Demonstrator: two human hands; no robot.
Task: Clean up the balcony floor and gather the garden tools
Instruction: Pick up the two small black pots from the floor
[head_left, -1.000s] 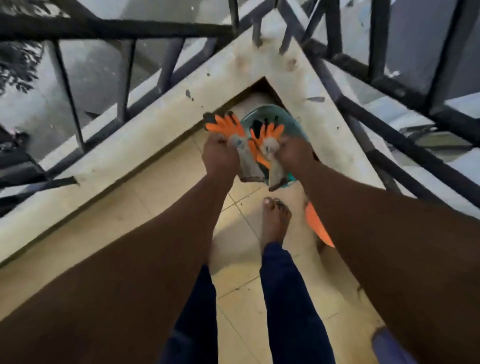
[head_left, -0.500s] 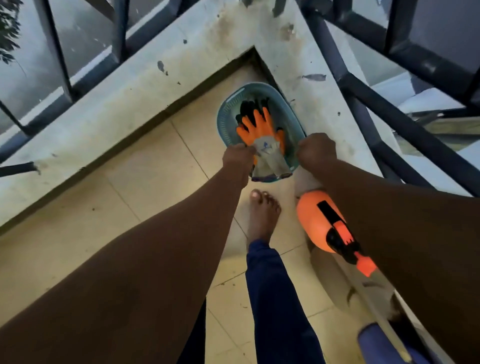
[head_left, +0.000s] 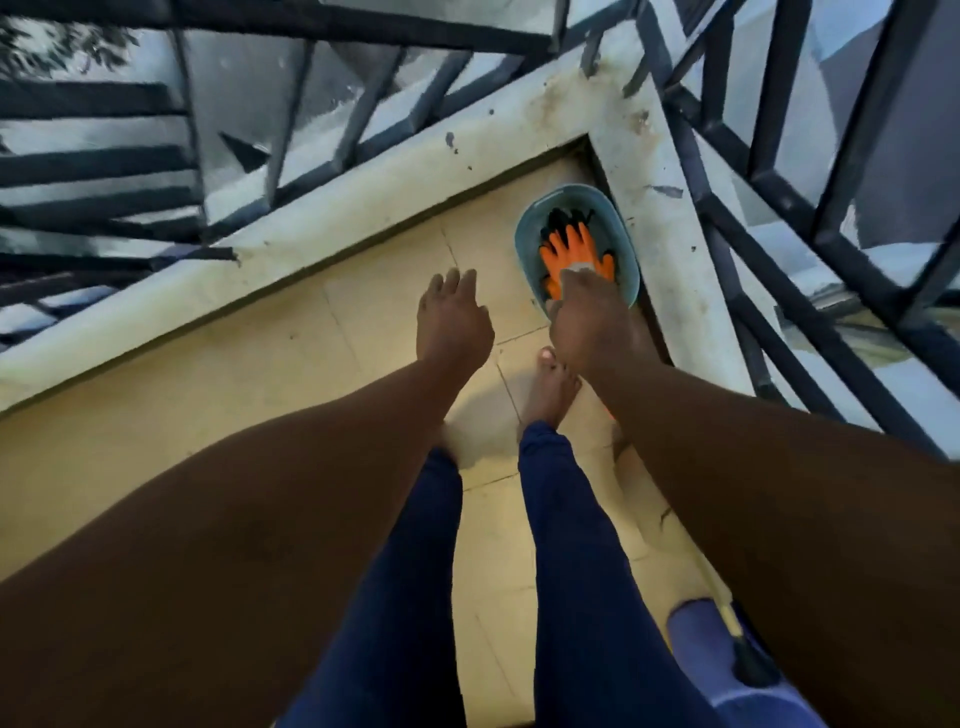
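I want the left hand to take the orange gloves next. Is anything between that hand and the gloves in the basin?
Nothing on the floor blocks it: bare tile lies between the left hand and the basin. But the right hand reaches over the basin's near end, covering the cuffs of the orange gloves.

This is the corner of a home balcony, high above the ground: a floor of pale yellow square tiles (head_left: 395, 338) meets a low, stained whitish concrete kerb (head_left: 363, 208), on which stands a dark metal railing of slanted bars (head_left: 779, 291), with wet ground far below. An oval teal plastic basin (head_left: 527, 244) holding orange and black gardening gloves (head_left: 574, 249) sits in the corner, and the person stands barefoot
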